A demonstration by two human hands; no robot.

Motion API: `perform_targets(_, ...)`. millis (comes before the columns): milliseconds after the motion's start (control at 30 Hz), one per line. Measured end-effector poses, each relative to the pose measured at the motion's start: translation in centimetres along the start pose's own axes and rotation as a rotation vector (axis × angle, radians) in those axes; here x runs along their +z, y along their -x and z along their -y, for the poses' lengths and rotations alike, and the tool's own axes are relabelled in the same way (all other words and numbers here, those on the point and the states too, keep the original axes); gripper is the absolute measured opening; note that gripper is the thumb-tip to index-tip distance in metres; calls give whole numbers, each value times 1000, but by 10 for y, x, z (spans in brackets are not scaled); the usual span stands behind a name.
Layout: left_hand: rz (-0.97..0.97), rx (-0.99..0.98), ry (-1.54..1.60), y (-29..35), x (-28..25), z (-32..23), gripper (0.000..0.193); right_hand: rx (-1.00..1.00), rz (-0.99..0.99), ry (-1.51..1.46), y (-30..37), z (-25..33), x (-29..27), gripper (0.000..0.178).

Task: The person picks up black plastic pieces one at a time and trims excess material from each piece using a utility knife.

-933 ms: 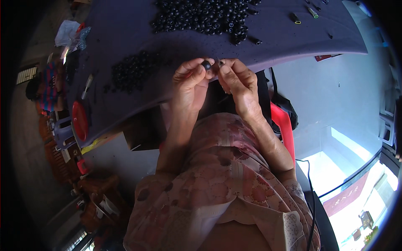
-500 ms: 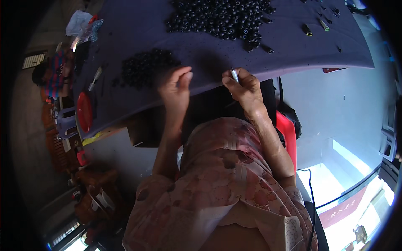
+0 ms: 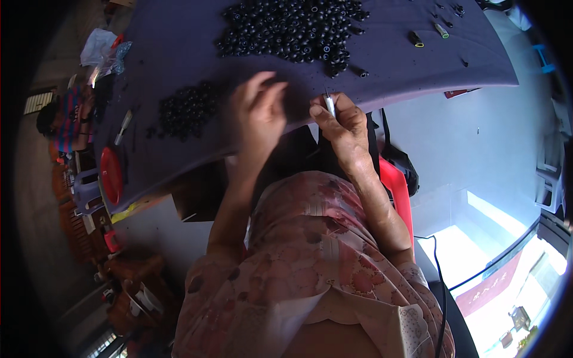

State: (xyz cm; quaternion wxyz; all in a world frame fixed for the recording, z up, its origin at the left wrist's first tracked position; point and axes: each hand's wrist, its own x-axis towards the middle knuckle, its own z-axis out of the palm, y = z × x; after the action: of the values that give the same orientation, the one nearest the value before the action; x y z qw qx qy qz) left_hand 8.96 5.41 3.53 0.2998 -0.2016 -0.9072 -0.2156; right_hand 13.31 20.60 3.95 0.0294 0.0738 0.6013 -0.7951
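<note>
Two hands at a purple-covered desk (image 3: 179, 36). Right hand (image 3: 343, 122) has its grip pinched shut on one thin silvery tool (image 3: 329, 105), right at the desk's near edge. Left hand (image 3: 259, 110) is blurry, fingers spread, nothing in it, between two heaps of black beads: the big pile (image 3: 292, 30) and the smaller pile (image 3: 188, 110). One red lid (image 3: 111, 174) sits far left.

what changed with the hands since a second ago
The hands, first joined over a small part, have separated. The left hand moved out, open and blurred, toward the purple cloth-covered table. The right hand keeps gripping a thin white stick-like tool. Both piles of small black round parts stayed put.
</note>
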Motion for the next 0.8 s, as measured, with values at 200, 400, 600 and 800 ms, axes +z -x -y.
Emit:
perform_targets(200,-25,20,476,-21,68,-33,18,-135,9,27,7,11,0,9)
perform_targets(400,30,36,459,-19,79,-30,16,-120,-11,15,7,11,-3,8)
perform_targets(600,-28,57,350,-22,82,-33,13,-90,6,13,6,7,1,8)
perform_targets(800,-57,39,350,-13,77,-31,17,-125,-1,1,7,13,1,9)
